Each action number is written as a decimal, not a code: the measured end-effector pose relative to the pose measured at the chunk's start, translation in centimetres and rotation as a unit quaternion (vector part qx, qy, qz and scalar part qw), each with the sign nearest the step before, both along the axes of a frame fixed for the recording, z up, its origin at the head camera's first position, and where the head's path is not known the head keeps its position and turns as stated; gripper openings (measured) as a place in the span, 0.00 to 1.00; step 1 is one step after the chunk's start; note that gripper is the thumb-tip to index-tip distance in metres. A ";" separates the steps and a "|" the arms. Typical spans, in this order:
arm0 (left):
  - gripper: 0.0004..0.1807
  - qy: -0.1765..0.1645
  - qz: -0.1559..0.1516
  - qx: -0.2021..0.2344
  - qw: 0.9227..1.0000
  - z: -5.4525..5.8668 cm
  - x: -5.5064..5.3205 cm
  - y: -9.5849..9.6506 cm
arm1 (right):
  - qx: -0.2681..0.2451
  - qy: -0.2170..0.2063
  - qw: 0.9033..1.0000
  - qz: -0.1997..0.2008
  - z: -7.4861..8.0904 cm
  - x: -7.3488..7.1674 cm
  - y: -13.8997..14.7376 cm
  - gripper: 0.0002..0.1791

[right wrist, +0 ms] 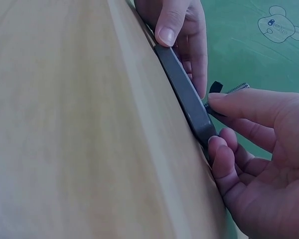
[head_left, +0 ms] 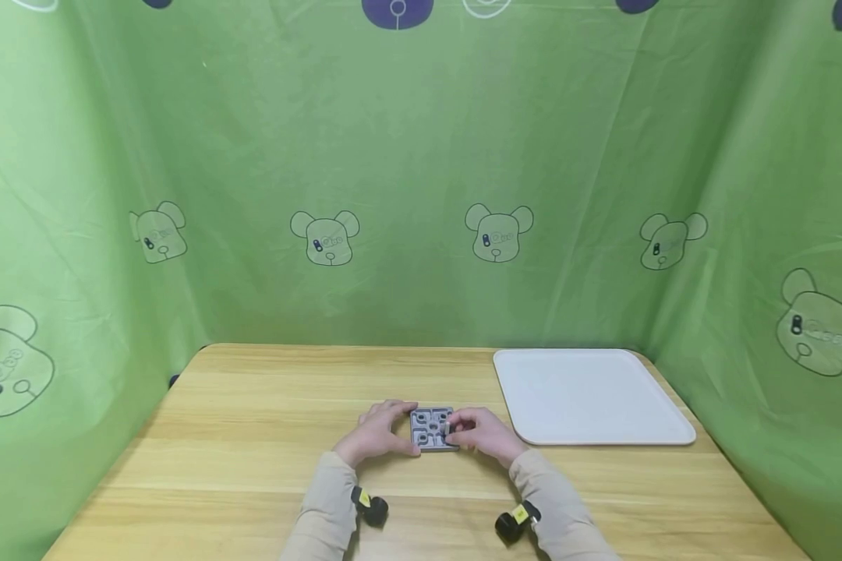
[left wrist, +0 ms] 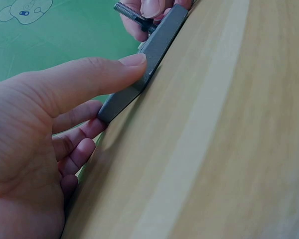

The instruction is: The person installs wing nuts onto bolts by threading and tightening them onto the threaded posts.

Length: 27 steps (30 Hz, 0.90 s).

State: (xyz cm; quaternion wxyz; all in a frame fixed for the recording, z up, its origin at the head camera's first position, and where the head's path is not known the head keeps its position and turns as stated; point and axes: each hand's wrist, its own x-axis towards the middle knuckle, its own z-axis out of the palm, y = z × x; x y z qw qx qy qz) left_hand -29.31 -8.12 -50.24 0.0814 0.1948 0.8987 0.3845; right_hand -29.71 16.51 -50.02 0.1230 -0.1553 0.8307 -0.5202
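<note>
A square grey metal plate (head_left: 428, 428) with recessed channels and round holes lies flat on the wooden table (head_left: 267, 436). My left hand (head_left: 379, 433) grips its left side, thumb on the near edge and fingers at the far edge. Over the plate's right part, my right hand (head_left: 487, 433) pinches a threaded bolt (left wrist: 129, 13) with a black part (right wrist: 216, 87) near its lower end. The bolt stands up from the plate's top, tilted in the wrist views. Lower fingers of the right hand touch the plate's right corner. The bolt's lower tip is hidden.
A white rectangular tray (head_left: 589, 397) lies at the table's back right, beyond the right hand. Green curtains (head_left: 407, 304) with bear-face prints enclose the back and both sides. Each sleeve carries a small black wrist camera (head_left: 375, 511).
</note>
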 end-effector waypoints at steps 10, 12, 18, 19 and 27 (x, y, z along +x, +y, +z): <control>0.48 0.002 -0.002 0.000 1.000 0.0 0.0 0.0 | 0.000 -0.004 1.000 -0.001 0.0 -0.1 0.0 0.14; 0.48 0.003 -0.002 0.000 1.000 0.0 0.0 0.0 | 0.002 -0.003 1.000 -0.002 0.2 0.1 -0.1 0.14; 0.48 0.004 -0.001 0.002 1.000 -0.1 0.0 0.0 | -0.005 -0.009 1.000 0.001 2.3 1.4 -0.4 0.14; 0.48 0.004 -0.001 0.001 1.000 -0.1 0.0 0.0 | -0.006 -0.011 1.000 0.002 2.7 1.7 -0.5 0.14; 0.49 0.007 -0.003 0.004 1.000 0.1 0.1 0.0 | -0.013 -0.016 1.000 0.004 3.4 2.0 -0.5 0.14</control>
